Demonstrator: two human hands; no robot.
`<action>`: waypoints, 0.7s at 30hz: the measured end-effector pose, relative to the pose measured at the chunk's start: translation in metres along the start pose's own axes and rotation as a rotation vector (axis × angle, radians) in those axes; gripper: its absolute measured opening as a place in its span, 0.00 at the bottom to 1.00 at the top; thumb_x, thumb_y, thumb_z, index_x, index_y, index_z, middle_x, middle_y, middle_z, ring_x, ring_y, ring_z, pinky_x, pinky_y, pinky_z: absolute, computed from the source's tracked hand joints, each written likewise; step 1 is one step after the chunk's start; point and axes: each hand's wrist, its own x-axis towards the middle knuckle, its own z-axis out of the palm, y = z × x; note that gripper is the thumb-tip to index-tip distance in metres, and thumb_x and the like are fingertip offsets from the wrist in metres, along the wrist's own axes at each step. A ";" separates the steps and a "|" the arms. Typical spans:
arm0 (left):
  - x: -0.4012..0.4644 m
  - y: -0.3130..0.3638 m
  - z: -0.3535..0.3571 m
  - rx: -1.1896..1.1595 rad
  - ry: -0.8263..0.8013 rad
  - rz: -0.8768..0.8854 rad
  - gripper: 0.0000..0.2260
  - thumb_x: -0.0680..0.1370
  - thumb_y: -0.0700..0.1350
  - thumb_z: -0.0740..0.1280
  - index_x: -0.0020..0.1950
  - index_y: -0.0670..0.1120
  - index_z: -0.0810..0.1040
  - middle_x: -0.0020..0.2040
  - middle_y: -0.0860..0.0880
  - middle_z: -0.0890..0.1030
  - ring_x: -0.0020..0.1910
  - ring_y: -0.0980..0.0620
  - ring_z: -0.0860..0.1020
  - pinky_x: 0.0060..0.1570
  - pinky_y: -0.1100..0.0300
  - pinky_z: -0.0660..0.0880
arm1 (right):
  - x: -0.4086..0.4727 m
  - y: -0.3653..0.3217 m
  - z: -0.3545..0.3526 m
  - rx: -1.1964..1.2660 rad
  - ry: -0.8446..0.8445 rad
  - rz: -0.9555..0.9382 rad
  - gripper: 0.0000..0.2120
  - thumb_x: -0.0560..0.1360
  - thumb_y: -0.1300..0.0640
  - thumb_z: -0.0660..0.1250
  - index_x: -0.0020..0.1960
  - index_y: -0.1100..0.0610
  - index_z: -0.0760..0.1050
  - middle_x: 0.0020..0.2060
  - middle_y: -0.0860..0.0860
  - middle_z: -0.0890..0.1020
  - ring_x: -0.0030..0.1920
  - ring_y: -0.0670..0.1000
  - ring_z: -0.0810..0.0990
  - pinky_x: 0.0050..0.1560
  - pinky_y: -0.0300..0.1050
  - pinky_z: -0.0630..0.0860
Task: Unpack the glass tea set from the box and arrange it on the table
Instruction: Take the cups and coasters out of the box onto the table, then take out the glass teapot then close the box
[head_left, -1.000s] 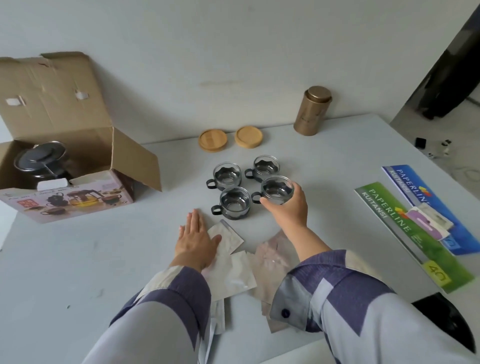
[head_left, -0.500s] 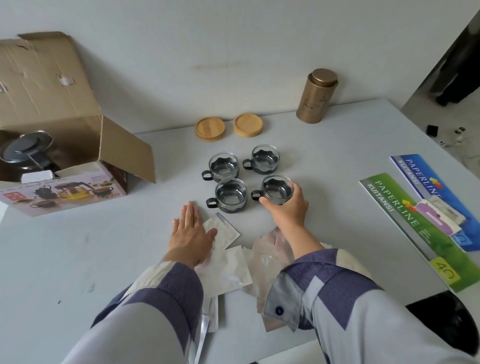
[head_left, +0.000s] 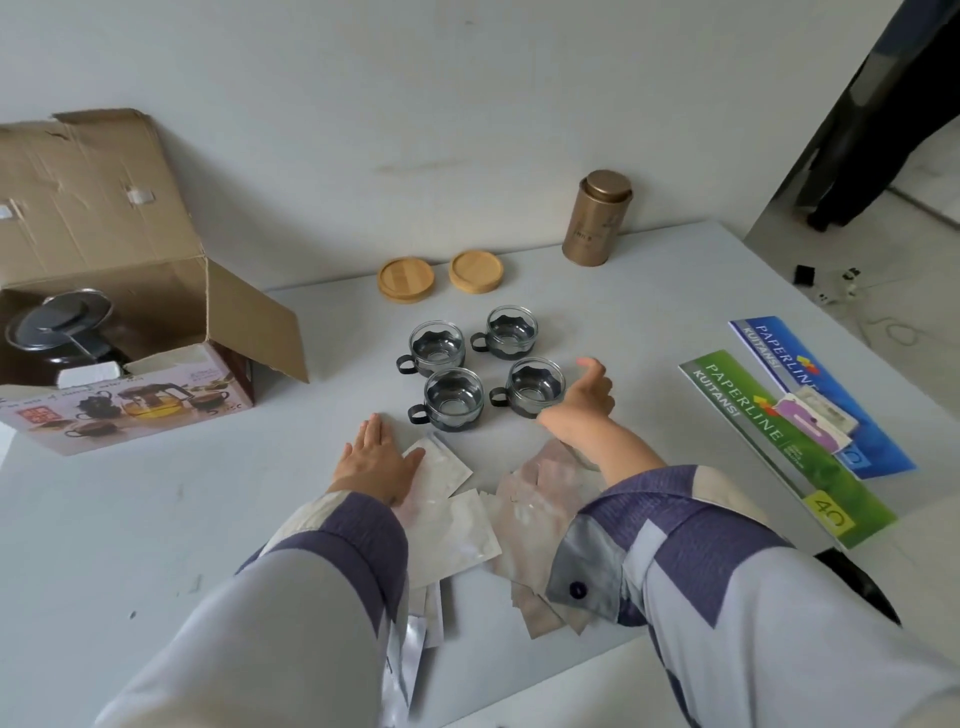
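Note:
Several glass cups with black holders stand in a square on the grey table (head_left: 156, 519); the near-right cup (head_left: 535, 387) is just left of my right hand (head_left: 584, 402). That hand is off the cup, fingers loose, holding nothing. My left hand (head_left: 376, 460) lies flat, pressing on the white wrappers (head_left: 441, 499). The open cardboard box (head_left: 130, 312) sits at the left with the glass teapot (head_left: 57, 332) inside. Two wooden coasters (head_left: 405, 278) lie behind the cups.
A gold tin (head_left: 597, 218) stands at the back by the wall. Green and blue receipt books (head_left: 779, 421) lie at the right, near the table edge. A black object (head_left: 857, 582) shows at the near right corner. More crumpled wrappers (head_left: 540, 499) lie under my right arm.
My right hand has let go of the near-right cup and drawn slightly to the right. The left hand stays flat on the wrappers. The camera has shifted.

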 end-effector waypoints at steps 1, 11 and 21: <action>-0.001 -0.002 -0.007 -0.005 0.010 0.001 0.32 0.82 0.57 0.49 0.77 0.37 0.46 0.78 0.43 0.46 0.77 0.47 0.46 0.75 0.50 0.48 | -0.004 -0.009 -0.002 -0.030 0.008 -0.023 0.35 0.67 0.67 0.65 0.68 0.52 0.52 0.67 0.54 0.58 0.66 0.56 0.60 0.67 0.51 0.65; -0.029 -0.078 -0.093 -0.139 0.387 -0.010 0.17 0.82 0.47 0.51 0.68 0.44 0.69 0.67 0.46 0.71 0.64 0.45 0.70 0.61 0.49 0.69 | -0.051 -0.126 0.070 0.000 -0.173 -0.353 0.34 0.68 0.65 0.65 0.70 0.50 0.56 0.64 0.55 0.66 0.65 0.58 0.66 0.65 0.53 0.68; -0.055 -0.219 -0.140 -0.174 0.717 -0.215 0.19 0.81 0.43 0.54 0.72 0.44 0.64 0.72 0.47 0.66 0.71 0.47 0.62 0.69 0.51 0.61 | -0.113 -0.239 0.191 -0.036 -0.312 -0.657 0.20 0.73 0.62 0.61 0.64 0.53 0.68 0.46 0.48 0.77 0.51 0.51 0.76 0.53 0.42 0.73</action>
